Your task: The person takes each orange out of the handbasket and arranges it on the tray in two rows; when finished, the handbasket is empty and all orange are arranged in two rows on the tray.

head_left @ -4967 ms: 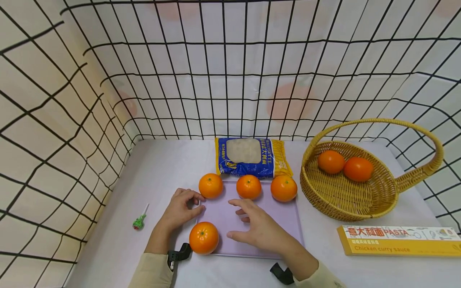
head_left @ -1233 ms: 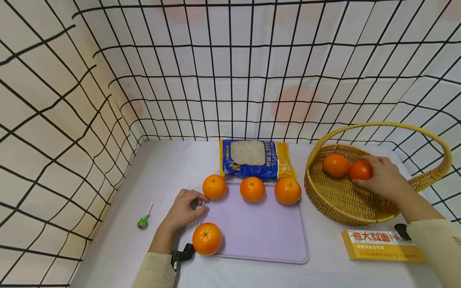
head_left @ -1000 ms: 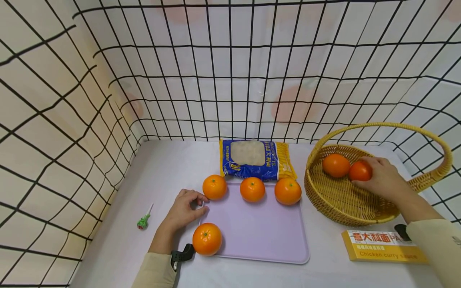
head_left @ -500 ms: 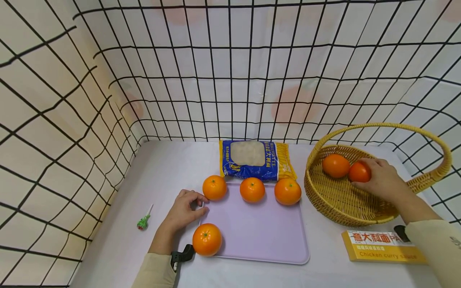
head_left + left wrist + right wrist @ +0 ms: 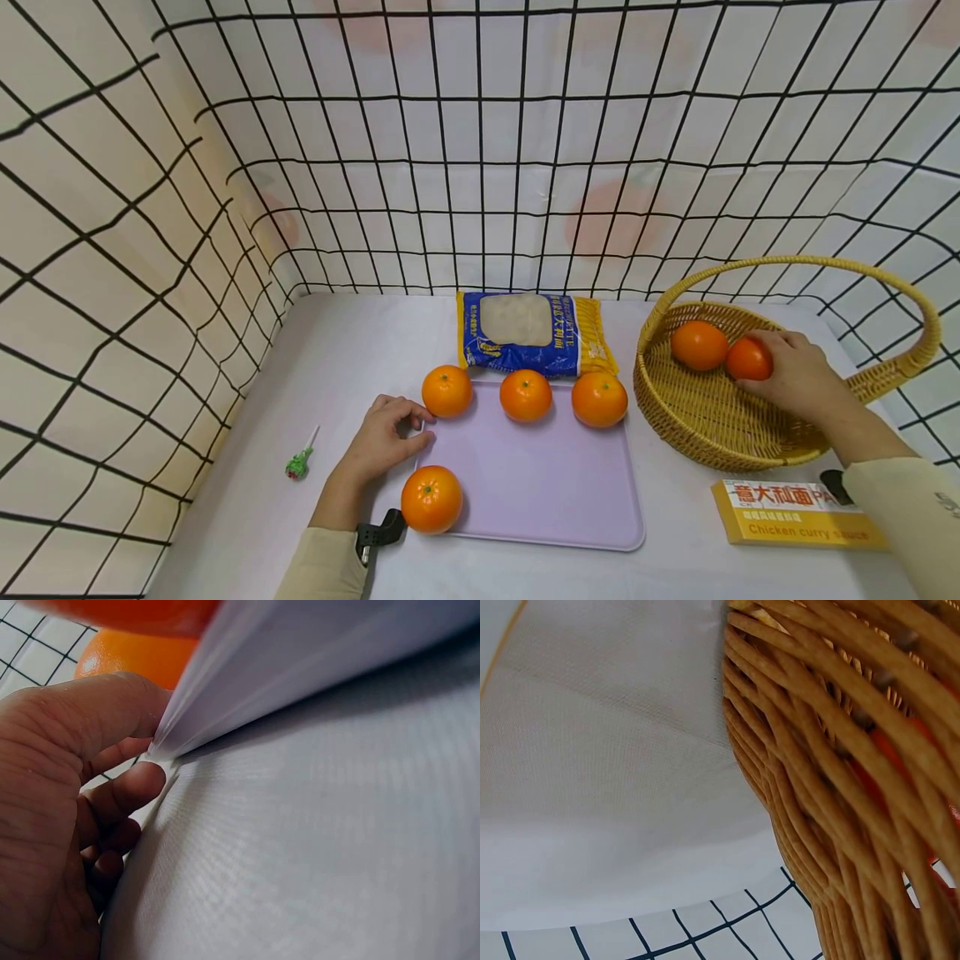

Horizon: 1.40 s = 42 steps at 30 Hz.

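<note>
In the head view my right hand (image 5: 798, 375) reaches into the wicker basket (image 5: 705, 442) and holds a red tomato (image 5: 748, 358), fingers on its far side and thumb at the near side. A second orange-red tomato (image 5: 699, 344) lies beside it. My left hand (image 5: 384, 439) rests at the left edge of the lilac tray (image 5: 540, 475), fingers loosely bent; in the left wrist view its thumb (image 5: 127, 709) touches the tray's rim. Three oranges line the tray's back edge, the middle one (image 5: 526, 396) among them; another orange (image 5: 432, 499) sits at its front left corner.
Behind the tray lies a blue and yellow pasta bag (image 5: 525, 332). A yellow pasta box (image 5: 795, 517) is partly under the right sleeve. At left lies a green lollipop (image 5: 298, 462). Black wire grid (image 5: 480, 167) encloses the table. The basket's handle (image 5: 795, 260) arches over its opening.
From above the tray, my right hand has moved right into the basket and taken hold of the red tomato. Over the last second it barely shifts. The left hand stays put.
</note>
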Each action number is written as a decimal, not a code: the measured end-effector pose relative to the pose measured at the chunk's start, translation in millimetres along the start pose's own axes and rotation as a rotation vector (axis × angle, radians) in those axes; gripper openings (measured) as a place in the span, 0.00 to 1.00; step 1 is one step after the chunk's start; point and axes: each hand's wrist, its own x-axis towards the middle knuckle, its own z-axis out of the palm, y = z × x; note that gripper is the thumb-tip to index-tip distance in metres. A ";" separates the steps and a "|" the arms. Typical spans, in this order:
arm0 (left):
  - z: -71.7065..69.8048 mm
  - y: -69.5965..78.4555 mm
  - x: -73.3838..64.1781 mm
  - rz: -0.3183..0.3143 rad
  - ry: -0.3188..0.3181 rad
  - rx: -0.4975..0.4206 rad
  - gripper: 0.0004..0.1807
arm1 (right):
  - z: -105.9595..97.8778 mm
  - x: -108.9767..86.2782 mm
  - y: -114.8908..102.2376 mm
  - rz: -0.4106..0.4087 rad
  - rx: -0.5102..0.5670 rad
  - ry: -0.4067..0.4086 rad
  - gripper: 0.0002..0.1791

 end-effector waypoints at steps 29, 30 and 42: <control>0.2 0.1 -0.3 -0.015 -0.006 -0.011 0.11 | -11.3 -9.0 -11.9 0.014 -0.006 0.013 0.47; 0.1 0.3 -0.3 -0.017 -0.007 -0.010 0.11 | -12.4 -9.7 -13.1 0.017 -0.007 0.011 0.47; 0.3 0.0 0.4 -0.016 -0.006 -0.011 0.11 | -24.3 -17.6 -24.8 0.021 -0.020 -0.015 0.48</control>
